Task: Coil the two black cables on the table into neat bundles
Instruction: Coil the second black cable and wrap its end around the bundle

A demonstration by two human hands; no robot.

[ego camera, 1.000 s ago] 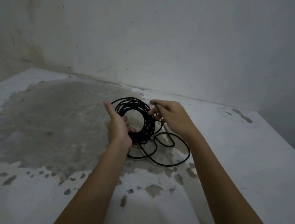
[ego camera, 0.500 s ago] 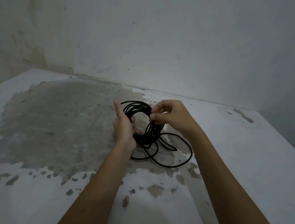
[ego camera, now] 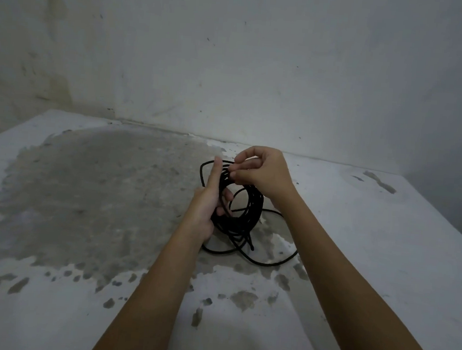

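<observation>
A black cable [ego camera: 249,210] is wound into a round bundle of several loops, standing tilted above the table. My left hand [ego camera: 209,203] holds the bundle's near left side, lower fingers curled through the loops and the index finger straight up along them. My right hand [ego camera: 261,172] pinches a strand at the bundle's top with curled fingertips. Loose cable [ego camera: 269,262] trails from the bundle in wide curves on the table below my right forearm. I see only this one mass of black cable.
The white table [ego camera: 357,255] has a large worn grey patch [ego camera: 97,191] on its left half. Stained walls meet the table at the back and right. The table's right edge runs close to my right arm.
My right hand rose from the bundle's right side to its top, bringing a strand over. My left hand turned the bundle more upright and shifted right. The loose loops on the table shortened a little.
</observation>
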